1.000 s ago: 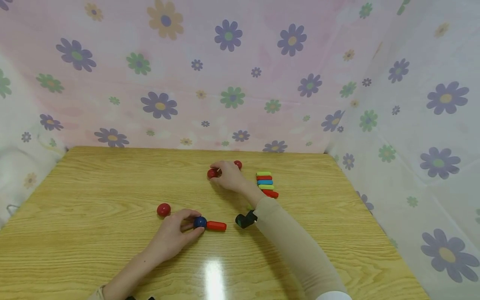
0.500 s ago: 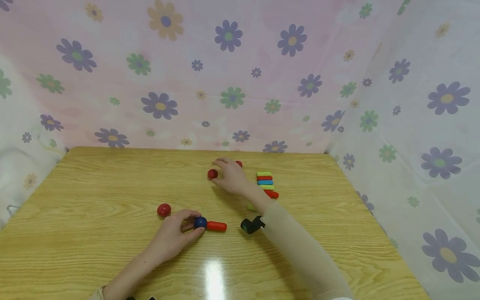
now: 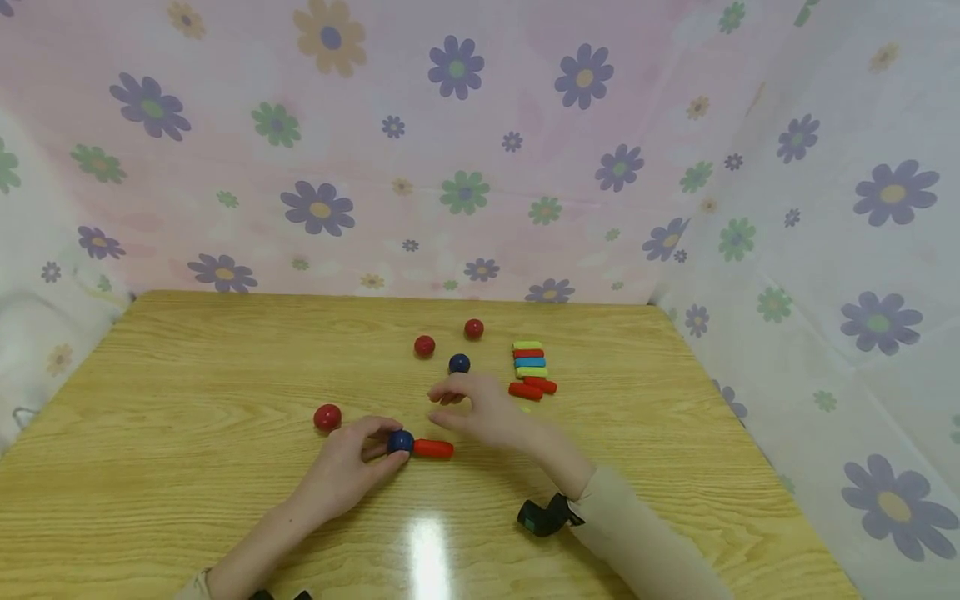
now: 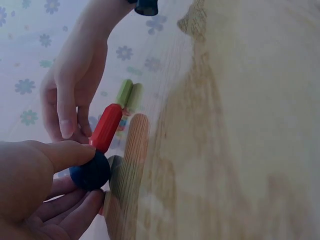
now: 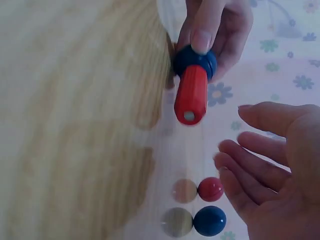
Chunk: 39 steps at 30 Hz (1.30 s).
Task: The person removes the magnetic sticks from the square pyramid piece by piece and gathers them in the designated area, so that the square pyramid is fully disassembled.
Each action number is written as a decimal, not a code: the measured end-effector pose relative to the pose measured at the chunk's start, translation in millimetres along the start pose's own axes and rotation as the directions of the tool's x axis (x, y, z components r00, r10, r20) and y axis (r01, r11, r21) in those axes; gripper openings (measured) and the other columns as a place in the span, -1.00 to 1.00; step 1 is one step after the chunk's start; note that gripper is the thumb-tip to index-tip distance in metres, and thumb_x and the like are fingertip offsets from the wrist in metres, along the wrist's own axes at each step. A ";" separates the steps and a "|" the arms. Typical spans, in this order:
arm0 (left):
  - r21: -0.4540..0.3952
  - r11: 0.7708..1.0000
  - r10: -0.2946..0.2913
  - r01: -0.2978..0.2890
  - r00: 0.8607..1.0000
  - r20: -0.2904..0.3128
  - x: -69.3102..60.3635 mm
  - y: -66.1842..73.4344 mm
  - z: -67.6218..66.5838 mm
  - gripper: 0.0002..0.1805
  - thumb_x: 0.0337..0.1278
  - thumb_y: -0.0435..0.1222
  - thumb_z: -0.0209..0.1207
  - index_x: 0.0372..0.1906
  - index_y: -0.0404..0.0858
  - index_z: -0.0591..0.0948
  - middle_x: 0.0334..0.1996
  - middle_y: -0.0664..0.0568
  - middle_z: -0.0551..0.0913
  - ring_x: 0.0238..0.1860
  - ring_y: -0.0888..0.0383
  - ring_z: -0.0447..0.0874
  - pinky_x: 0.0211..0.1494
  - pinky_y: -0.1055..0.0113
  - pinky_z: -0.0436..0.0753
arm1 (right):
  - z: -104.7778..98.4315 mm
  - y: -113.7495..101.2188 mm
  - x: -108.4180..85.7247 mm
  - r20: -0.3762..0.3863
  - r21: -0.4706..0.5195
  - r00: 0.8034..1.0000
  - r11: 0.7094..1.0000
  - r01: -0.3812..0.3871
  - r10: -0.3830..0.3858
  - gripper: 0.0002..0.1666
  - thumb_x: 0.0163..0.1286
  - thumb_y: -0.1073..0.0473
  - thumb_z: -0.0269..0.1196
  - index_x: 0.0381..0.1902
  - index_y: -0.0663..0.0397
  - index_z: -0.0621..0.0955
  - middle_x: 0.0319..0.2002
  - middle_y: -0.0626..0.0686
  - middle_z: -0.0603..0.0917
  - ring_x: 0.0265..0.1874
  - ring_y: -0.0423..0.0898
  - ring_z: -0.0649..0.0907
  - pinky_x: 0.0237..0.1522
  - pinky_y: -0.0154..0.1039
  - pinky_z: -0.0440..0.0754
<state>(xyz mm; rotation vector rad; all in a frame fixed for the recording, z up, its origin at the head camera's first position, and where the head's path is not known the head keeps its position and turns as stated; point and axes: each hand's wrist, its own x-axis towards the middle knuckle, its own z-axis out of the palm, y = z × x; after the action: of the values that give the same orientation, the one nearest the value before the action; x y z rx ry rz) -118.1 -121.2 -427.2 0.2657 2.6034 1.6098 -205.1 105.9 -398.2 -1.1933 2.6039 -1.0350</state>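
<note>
My left hand [image 3: 347, 471] pinches a blue ball [image 3: 401, 442] between thumb and fingers. A red stick [image 3: 433, 449] joins that ball and points right; in the right wrist view, its free end shows a pale round spot. My right hand [image 3: 480, 410] hovers above the table with nothing in it, fingers loosely bent and apart from the thumb. It is close to the red stick and just in front of a second blue ball [image 3: 459, 363]. In the left wrist view, the pinched blue ball [image 4: 90, 171] is partly covered by the thumb.
Two red balls, one left [image 3: 424, 346] and one right [image 3: 473, 329], lie at the back. Another red ball [image 3: 327, 417] is beside my left hand. Several coloured sticks [image 3: 530, 362] lie in a row at right, with two red sticks [image 3: 526, 391] in front. Flowered cloth [image 3: 465, 150] walls the table.
My right hand has left the red ball at the back and drawn toward me, uncovering the second blue ball and a red stick. The left hand stays on its blue ball.
</note>
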 end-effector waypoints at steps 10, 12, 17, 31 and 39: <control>0.000 1.000 -0.004 0.004 1.000 -0.004 -0.4 0.3 3.6 -0.65 0.14 -0.40 0.37 0.05 -0.32 0.63 0.02 -0.14 0.66 0.03 0.03 0.74 0.01 0.38 0.71 | 21.0 -4.1 -19.6 0.119 0.049 0.993 0.999 -0.005 0.000 -0.62 0.37 0.00 0.36 0.06 0.04 0.68 -0.12 -0.13 0.71 -0.12 -0.30 0.64 0.02 -0.40 0.60; 0.004 1.000 0.002 -0.002 1.000 0.002 -0.5 0.1 3.9 -0.65 0.15 -0.40 0.37 0.05 -0.32 0.63 0.02 -0.14 0.66 0.03 0.02 0.73 0.01 0.38 0.71 | 24.7 -3.4 -20.5 0.109 0.045 0.994 0.999 -0.004 -0.001 -0.64 0.35 -0.01 0.37 0.04 -0.01 0.69 -0.13 -0.16 0.71 -0.13 -0.31 0.63 0.02 -0.39 0.60; 0.015 1.000 0.020 -0.020 1.000 0.016 -0.2 -0.4 3.6 -0.66 0.17 -0.39 0.36 0.06 -0.32 0.62 0.02 -0.14 0.66 0.05 0.00 0.72 0.02 0.39 0.70 | 34.4 -3.5 -21.4 0.062 0.058 0.998 0.998 0.004 -0.008 -0.70 0.32 0.00 0.40 -0.01 -0.11 0.70 -0.17 -0.22 0.70 -0.20 -0.34 0.60 -0.04 -0.40 0.59; 0.006 1.000 -0.001 0.001 1.000 0.009 -0.8 2.9 1.2 -0.65 0.16 -0.42 0.35 0.07 -0.31 0.62 0.03 -0.13 0.65 0.06 0.01 0.72 0.04 0.38 0.70 | 46.3 -2.4 -20.5 -0.040 0.076 0.997 0.995 0.065 -0.063 -0.86 0.38 0.08 0.35 -0.13 -0.09 0.71 -0.24 -0.17 0.69 -0.25 -0.33 0.59 -0.14 -0.42 0.60; 0.030 0.999 0.015 -0.015 1.000 0.008 -0.8 0.9 0.7 -0.64 0.16 -0.41 0.36 0.07 -0.32 0.62 0.03 -0.13 0.65 0.07 0.01 0.71 0.04 0.38 0.70 | 47.0 -2.4 -20.0 -0.025 0.070 0.997 0.995 0.072 -0.071 -0.84 0.41 0.07 0.32 -0.11 -0.07 0.72 -0.21 -0.15 0.69 -0.26 -0.30 0.57 -0.21 -0.44 0.57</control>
<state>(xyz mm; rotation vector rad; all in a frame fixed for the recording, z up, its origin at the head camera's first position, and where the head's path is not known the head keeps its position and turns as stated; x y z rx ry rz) -117.1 -120.3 -426.8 0.2930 2.6275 1.5722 -173.5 93.3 -436.4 -1.2744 2.5350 -1.1507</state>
